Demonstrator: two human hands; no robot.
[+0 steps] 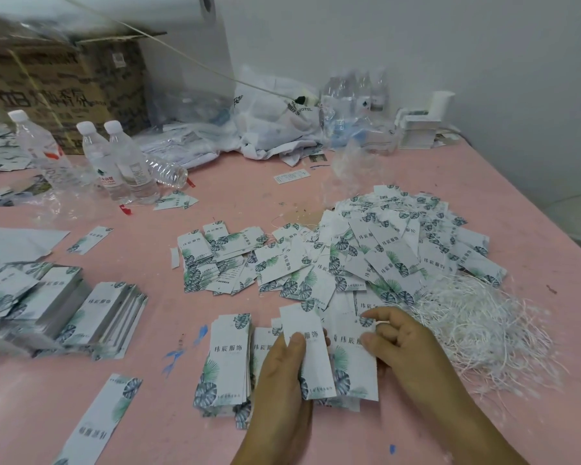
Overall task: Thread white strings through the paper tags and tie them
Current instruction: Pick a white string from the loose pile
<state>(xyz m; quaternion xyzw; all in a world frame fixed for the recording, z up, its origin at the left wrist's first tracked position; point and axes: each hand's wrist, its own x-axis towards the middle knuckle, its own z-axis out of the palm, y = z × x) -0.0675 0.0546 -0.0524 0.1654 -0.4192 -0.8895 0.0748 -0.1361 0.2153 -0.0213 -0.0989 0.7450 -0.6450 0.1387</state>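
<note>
Left hand (282, 380): one paper tag (307, 350) is pinched, thumb on top, fingers hidden beneath.
Right hand (403, 344): fingers curled on the upper edge of a neighbouring tag (353, 360); a white string seems to be pinched at the fingertips, not clearly seen.
Tag stack (227, 360): set just left of the left hand, near the worktop's front edge.
Loose tags (332, 256): heaped mid-worktop, beyond both hands.
White strings (477, 320): tangled pile, just right of the right hand.
Worktop (316, 189): pink; bare strips are seen left of the stack and along the right edge.
Bottles (114, 159): far left, well apart from the hands.
Stacked tags (91, 313): at the left edge.
</note>
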